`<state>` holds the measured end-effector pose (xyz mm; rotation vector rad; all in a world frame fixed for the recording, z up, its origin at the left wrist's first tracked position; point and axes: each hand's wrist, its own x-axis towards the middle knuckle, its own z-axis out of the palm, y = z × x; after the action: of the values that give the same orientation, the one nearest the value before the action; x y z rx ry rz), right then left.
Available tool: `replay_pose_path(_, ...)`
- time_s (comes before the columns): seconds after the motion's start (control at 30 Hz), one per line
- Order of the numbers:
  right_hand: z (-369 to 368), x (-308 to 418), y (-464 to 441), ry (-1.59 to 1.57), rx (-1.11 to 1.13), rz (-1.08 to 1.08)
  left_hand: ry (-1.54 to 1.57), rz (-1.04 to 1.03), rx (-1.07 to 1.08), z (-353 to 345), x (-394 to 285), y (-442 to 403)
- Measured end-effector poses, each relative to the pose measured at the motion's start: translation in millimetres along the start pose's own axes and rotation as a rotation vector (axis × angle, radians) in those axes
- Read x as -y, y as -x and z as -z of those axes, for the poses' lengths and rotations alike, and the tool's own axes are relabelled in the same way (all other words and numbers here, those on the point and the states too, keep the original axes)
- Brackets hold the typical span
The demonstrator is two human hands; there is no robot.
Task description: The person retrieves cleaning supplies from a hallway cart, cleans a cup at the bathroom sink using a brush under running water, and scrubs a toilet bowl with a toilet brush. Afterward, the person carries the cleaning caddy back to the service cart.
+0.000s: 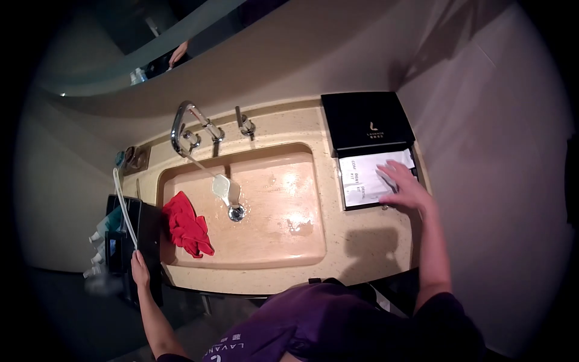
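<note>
My left hand [140, 271] is closed on the lower end of a long pale strip-like object [125, 208], which stands up at the left of the sink. My right hand [405, 188] is spread, fingers apart, over white packets [357, 181] printed "DENTAL KIT" in an open black box. Behind them is the box's black lid [369, 120]. A red cloth [186, 224] lies crumpled in the left part of the sink. Near the drain is a white object [224, 186], in line with the water from the faucet.
The beige sink [277, 208] sits in a stone counter with a chrome faucet [178, 127] and handle [244, 123] behind. Small items [129, 158] stand at the back left corner. A black caddy with bottles [111, 235] is at the left. A mirror [139, 54] is above.
</note>
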<state>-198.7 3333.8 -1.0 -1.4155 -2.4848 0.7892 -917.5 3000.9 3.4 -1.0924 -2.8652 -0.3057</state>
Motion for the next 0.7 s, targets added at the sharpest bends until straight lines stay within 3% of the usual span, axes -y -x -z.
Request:
replay_pose_path(0.07, -2.8, 4.4, 17.1, 0.117, 0.067, -0.055, 0.014, -0.017, 0.005, 1.1, -2.8, 1.7)
replay_pose_path(0.13, -16.0, -7.2, 26.2, 0.109, -0.042, -0.042, 0.023, -0.014, -0.023, -2.3, -4.8, -0.1)
replay_pose_path(0.2, -23.8, -17.8, 23.0, 0.086, -0.149, 0.03, 0.215, 0.106, 0.047, 24.2, -53.6, 12.1)
replay_pose_path(0.27, -40.3, -43.3, 3.0, 0.078, -0.265, 0.081, 0.036, 0.245, 0.014, 25.9, -62.7, 13.0)
replay_pose_path(0.3, -41.0, -45.1, -6.3, -0.009, -0.28, 0.067, 0.046, 0.225, -0.039, 29.0, -65.1, 17.6)
replay_pose_path(0.4, -18.6, -15.5, -32.0, 0.311, -0.574, 0.135, 0.078, 0.116, -0.138, 13.3, -42.0, 14.3)
replay_pose_path(0.5, -7.2, -9.3, -57.9, 0.455, -0.701, 0.075, 0.046, 0.126, -0.148, 13.8, -42.7, 17.7)
replay_pose_path(0.7, -15.9, -45.9, -81.6, 0.712, -0.718, -0.117, 0.054, 0.099, -0.186, 16.2, -43.6, 16.6)
